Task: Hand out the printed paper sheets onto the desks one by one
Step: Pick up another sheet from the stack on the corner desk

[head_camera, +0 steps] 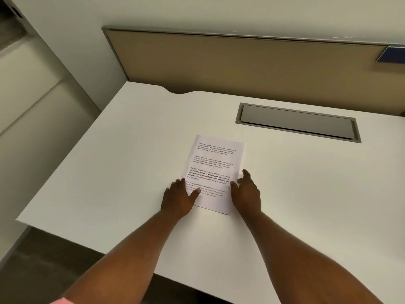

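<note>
Obs., standing beside the desk, near to far.

- A pink sleeve (58,301) shows at the very near left. Two bare forearms reach out over the near edge of the white tabletop (109,161).
- That near edge runs on a slant, from a corner at the left toward the near right. Dark floor (32,260) shows beneath it.
- Left hand (178,198): grip open, palm down, fingers spread. It rests on the near left corner of the printed sheet (215,163), with the thumb lying on the paper.
- Right hand (246,191): grip open, fingers straight and pointing away. It sits at the sheet's right edge with the thumb tip touching that edge. Neither hand is curled round anything.
- The sheet lies flat on the tabletop, slightly skewed, with four blocks of text facing up. Its near edge sits back from the tabletop edge.
- Wide white surface lies to the left and right of the sheet, and a strip beyond it.
- Farther right, apart from the sheet, a grey hatch (298,122) is set flush in the tabletop, its lid closed.
- The far tabletop edge has a shallow curved notch at the left.
- Behind it stands a beige partition panel (241,62) in a grey frame. A blue item (392,54) shows at its right end, cut off by the frame edge.
- A pale wall (197,12) rises beyond.
</note>
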A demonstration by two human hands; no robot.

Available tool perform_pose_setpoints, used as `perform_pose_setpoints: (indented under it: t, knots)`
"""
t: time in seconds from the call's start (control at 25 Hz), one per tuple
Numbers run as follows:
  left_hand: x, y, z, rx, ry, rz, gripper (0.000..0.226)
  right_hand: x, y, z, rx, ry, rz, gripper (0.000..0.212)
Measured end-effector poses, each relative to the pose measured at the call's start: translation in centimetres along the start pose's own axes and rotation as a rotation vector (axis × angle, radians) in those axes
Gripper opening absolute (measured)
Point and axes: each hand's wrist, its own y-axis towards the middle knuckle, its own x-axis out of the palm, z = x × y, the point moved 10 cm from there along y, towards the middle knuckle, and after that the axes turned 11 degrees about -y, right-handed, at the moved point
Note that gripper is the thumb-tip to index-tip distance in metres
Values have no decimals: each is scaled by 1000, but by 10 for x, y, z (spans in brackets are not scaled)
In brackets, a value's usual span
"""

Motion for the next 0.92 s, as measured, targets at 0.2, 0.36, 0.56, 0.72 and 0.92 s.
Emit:
perform_pose_setpoints:
  t: [0.2, 0.36, 0.56, 0.72, 0.92]
  knots:
    - [-11, -4, 2, 111, -26, 93, 79, 8, 5, 6, 192, 144, 5, 44]
    - [-17, 6, 9, 93, -143, 97, 72, -1, -5, 23, 205, 279, 17, 12]
    - [0, 23, 27, -12, -484, 10, 56, -35, -30, 70, 228, 414, 60, 8]
    - [22, 18, 53, -20, -653, -18, 19, -68, -49, 110, 270, 456, 103, 9]
    - [57, -6, 83, -50, -595, -55, 17, -97, -61, 159, 350, 450, 109, 11]
